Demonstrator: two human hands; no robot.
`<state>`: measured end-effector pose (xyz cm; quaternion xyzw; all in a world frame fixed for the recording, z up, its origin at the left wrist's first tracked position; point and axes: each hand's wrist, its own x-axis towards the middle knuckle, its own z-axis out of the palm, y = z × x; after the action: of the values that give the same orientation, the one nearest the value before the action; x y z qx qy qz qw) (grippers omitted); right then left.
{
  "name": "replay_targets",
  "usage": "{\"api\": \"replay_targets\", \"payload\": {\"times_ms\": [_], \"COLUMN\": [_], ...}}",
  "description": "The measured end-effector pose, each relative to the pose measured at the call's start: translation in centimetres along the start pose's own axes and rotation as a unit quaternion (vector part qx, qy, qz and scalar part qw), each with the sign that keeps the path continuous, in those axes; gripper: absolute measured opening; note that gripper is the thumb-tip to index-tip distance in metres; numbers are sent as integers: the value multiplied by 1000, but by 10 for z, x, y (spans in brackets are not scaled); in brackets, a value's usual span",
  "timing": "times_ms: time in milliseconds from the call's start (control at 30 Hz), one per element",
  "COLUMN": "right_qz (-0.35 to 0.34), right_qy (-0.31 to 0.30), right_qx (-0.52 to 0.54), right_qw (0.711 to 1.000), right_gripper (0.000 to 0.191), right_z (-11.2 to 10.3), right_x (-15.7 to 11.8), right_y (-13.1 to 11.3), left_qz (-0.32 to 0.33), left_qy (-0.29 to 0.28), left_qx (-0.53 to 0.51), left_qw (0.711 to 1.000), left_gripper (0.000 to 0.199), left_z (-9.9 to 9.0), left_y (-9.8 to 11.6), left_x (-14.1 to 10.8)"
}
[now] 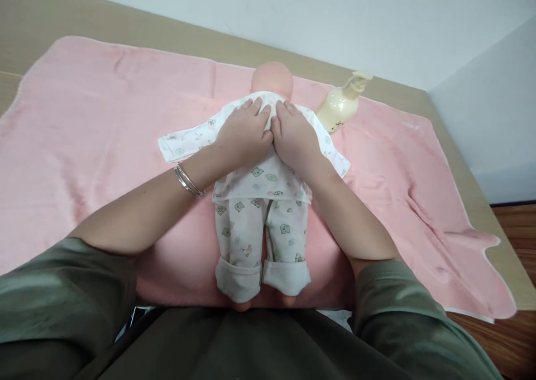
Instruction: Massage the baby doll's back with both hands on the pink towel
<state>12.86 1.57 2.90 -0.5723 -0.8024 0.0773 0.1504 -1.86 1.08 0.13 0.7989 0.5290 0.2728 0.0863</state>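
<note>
Where my feed shows fingers, those of the left hand (242, 133) lie slightly fanned and those of the right hand (294, 137) close together, none pinching, on one printed top (268, 176). I judge this a two-handed press or stroke; the next move calls for gentle, level palms. Outward: two bangles (186, 182), one pair of trousers (285, 237), one doll (263, 193) wearing both garments, one pump bottle (339, 106) beside it, one blanket (104, 106) beneath.

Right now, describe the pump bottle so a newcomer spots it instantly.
On the pink blanket, find the doll's smooth, bare head. Right of that in the picture is the cream pump bottle: glossy and pump-topped, unlike the printed white clothes near it.
</note>
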Motion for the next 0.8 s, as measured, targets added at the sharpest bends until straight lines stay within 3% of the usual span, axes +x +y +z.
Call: {"api": "replay_targets", "payload": {"times_ms": [367,467,567,800], "right_qz": [-29,-42,-1,64], "right_qy": [30,13,-2,-11], "right_qx": [-18,1,15,12], "right_qw": [999,999,1000,998], "right_gripper": [57,57,61,64], "right_z": [15,12,8,-1], "right_x": [-12,0,12,12], "right_y": [-12,0,13,10], "left_qz": [-34,-54,-71,-19], "left_qy": [19,24,41,39], "left_qx": [-44,-22,6,35], "left_qw": [998,998,997,998], "left_gripper": [56,55,52,51], "left_z": [5,7,7,3], "left_y": [-27,-19,-3,29], "left_x": [18,12,-1,-24]}}
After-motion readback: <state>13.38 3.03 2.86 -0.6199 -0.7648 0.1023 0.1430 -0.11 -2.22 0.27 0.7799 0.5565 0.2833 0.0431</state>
